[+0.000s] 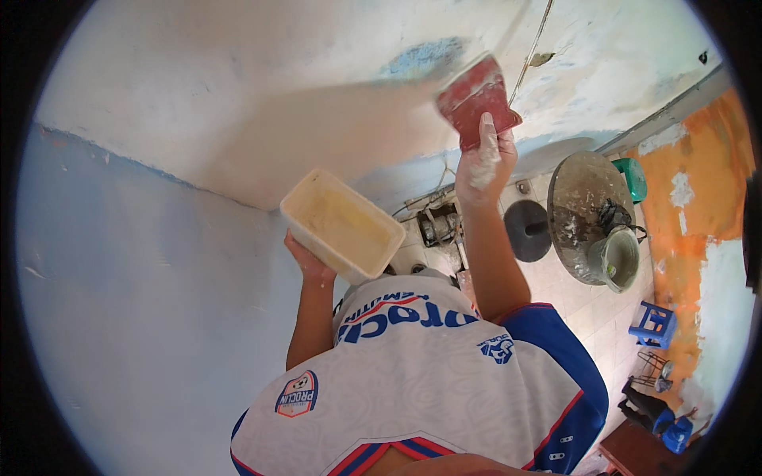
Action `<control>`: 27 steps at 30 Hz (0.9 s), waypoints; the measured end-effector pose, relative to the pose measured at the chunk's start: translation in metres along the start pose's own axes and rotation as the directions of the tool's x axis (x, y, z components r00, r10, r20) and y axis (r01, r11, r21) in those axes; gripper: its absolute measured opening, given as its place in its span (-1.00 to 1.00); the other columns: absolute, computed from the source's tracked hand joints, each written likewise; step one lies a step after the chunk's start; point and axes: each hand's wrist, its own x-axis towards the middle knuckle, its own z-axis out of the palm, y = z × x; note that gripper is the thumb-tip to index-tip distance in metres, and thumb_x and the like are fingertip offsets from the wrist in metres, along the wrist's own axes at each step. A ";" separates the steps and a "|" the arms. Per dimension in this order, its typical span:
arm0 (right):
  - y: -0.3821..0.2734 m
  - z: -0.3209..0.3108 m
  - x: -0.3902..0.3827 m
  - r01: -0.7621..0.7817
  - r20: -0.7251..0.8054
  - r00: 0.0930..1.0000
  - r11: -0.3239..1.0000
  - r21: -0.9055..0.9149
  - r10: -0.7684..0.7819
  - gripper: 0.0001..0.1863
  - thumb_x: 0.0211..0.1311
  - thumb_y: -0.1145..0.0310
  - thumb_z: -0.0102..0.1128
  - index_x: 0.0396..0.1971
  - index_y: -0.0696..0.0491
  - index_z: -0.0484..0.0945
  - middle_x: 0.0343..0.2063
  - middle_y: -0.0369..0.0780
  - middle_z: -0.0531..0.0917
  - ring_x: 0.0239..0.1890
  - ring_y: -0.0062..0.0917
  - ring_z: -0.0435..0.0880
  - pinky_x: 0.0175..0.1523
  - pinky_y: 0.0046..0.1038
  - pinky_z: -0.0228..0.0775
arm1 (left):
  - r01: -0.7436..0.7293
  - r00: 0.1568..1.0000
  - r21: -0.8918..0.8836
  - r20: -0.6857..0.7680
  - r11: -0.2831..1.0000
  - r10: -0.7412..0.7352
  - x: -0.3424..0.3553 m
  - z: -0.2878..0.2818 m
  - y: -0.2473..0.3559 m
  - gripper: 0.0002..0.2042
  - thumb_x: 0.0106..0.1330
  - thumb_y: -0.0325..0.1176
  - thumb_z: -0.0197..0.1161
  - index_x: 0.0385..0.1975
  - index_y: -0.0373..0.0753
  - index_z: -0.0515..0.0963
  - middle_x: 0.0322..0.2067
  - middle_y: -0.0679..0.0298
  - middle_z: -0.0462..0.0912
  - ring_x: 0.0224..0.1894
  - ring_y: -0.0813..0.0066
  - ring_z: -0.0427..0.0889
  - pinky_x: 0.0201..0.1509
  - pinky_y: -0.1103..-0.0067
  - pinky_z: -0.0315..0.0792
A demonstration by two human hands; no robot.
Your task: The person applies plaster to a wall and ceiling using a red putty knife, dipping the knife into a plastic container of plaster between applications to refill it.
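My right hand [486, 163] is raised near the off-white wall [254, 71], gripping a red flat putty spreader [472, 95] smeared with white along its top edge, the thumb over its face. White residue coats the thumb and back of the hand. My left hand [305, 258] holds a white rectangular plastic tub [341, 222] from its lower left side; pale yellowish material coats its inside. A blue patch and a thin cable show on the wall around the spreader.
A blue wall [135, 278] is at left. Right of me stand a round dirty table [579, 190] with a bucket [615, 262], a dark round object [524, 230], a green object [631, 178] and a blue stool [651, 325]. Another person [651, 408] is beside the orange wall [690, 198].
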 end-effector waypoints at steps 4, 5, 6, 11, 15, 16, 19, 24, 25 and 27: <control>0.061 0.029 0.020 0.374 0.062 0.873 0.583 -0.721 -0.483 -0.54 0.57 0.43 -0.05 0.36 0.27 0.38 0.24 0.02 0.55 0.22 -0.25 0.58 0.32 -0.33 0.45 | -0.071 0.996 0.048 0.055 0.996 0.068 -0.011 -0.007 0.034 -0.36 0.48 0.18 -0.18 0.37 -0.13 0.39 0.28 0.23 0.52 0.29 0.16 0.52 0.32 0.22 0.48; 0.083 0.033 0.027 0.453 0.180 0.828 0.443 -0.774 -0.532 -0.50 0.57 0.43 -0.09 0.41 0.28 0.32 0.32 0.11 0.49 0.34 -0.12 0.53 0.41 -0.27 0.40 | -0.098 0.993 0.058 0.071 0.993 0.094 -0.014 -0.013 0.043 -0.36 0.49 0.18 -0.17 0.37 -0.14 0.39 0.28 0.23 0.53 0.29 0.16 0.52 0.32 0.22 0.48; 0.109 0.030 0.033 0.573 0.366 0.740 0.243 -0.783 -0.564 -0.49 0.55 0.45 -0.10 0.42 0.28 0.31 0.35 0.15 0.44 0.41 -0.05 0.45 0.47 -0.20 0.33 | -0.117 0.990 0.071 0.088 0.991 0.110 -0.015 -0.017 0.049 -0.36 0.49 0.18 -0.16 0.37 -0.14 0.39 0.28 0.23 0.53 0.28 0.15 0.53 0.32 0.22 0.49; 0.167 0.015 -0.028 0.686 0.569 0.699 0.181 -0.705 -0.433 -0.50 0.52 0.39 -0.03 0.36 0.28 0.39 0.38 0.14 0.40 0.45 0.05 0.35 0.54 0.01 0.15 | -0.148 0.989 0.110 0.028 0.983 0.146 -0.030 -0.032 0.076 -0.37 0.50 0.17 -0.16 0.35 -0.16 0.41 0.25 0.21 0.55 0.25 0.17 0.56 0.29 0.23 0.52; 0.121 0.011 -0.005 0.648 0.436 0.642 0.144 -0.748 -0.630 -0.53 0.48 0.40 0.02 0.29 0.30 0.46 0.35 0.13 0.44 0.44 0.08 0.37 0.52 0.01 0.17 | -0.129 0.989 0.088 -0.058 0.988 0.134 -0.042 -0.007 0.088 -0.40 0.51 0.13 -0.17 0.32 -0.16 0.43 0.23 0.21 0.56 0.23 0.17 0.58 0.27 0.23 0.53; 0.109 0.018 0.015 0.644 0.444 0.599 0.072 -0.761 -0.666 -0.53 0.49 0.41 0.01 0.29 0.30 0.47 0.35 0.12 0.46 0.43 0.07 0.38 0.52 -0.02 0.18 | -0.141 0.985 0.099 -0.090 0.985 0.150 -0.044 -0.011 0.087 -0.40 0.51 0.13 -0.17 0.32 -0.16 0.43 0.23 0.21 0.56 0.22 0.17 0.58 0.26 0.23 0.54; 0.134 0.019 0.031 0.608 0.473 0.623 0.006 -0.794 -0.623 -0.54 0.50 0.40 -0.02 0.28 0.31 0.48 0.34 0.11 0.47 0.42 0.06 0.41 0.50 -0.03 0.21 | -0.129 0.980 0.120 -0.137 0.984 0.145 -0.042 -0.023 0.086 -0.41 0.51 0.12 -0.17 0.31 -0.16 0.44 0.22 0.21 0.57 0.21 0.18 0.59 0.25 0.22 0.55; 0.138 0.033 -0.024 0.709 0.561 0.640 0.123 -0.694 -0.525 -0.50 0.57 0.32 -0.11 0.35 0.28 0.41 0.35 0.11 0.46 0.46 0.08 0.33 0.51 0.06 0.17 | -0.156 0.985 0.197 -0.045 0.968 0.167 -0.041 -0.029 0.090 -0.38 0.50 0.16 -0.16 0.34 -0.16 0.41 0.24 0.22 0.56 0.24 0.18 0.57 0.30 0.22 0.51; 0.121 0.035 -0.015 0.714 0.549 0.601 0.082 -0.695 -0.580 -0.50 0.59 0.31 -0.15 0.37 0.27 0.38 0.36 0.12 0.44 0.46 0.09 0.32 0.51 0.07 0.16 | -0.158 0.984 0.168 -0.054 0.973 0.169 -0.043 -0.027 0.092 -0.37 0.50 0.17 -0.16 0.35 -0.15 0.40 0.25 0.23 0.55 0.25 0.18 0.56 0.31 0.22 0.50; 0.090 0.042 0.013 0.646 0.471 0.541 -0.014 -0.763 -0.697 -0.49 0.55 0.38 -0.12 0.40 0.25 0.35 0.38 0.13 0.41 0.46 0.13 0.31 0.54 0.06 0.12 | -0.128 0.988 0.113 -0.072 0.985 0.137 -0.047 -0.026 0.090 -0.36 0.50 0.18 -0.17 0.38 -0.14 0.38 0.27 0.23 0.53 0.28 0.17 0.54 0.34 0.22 0.48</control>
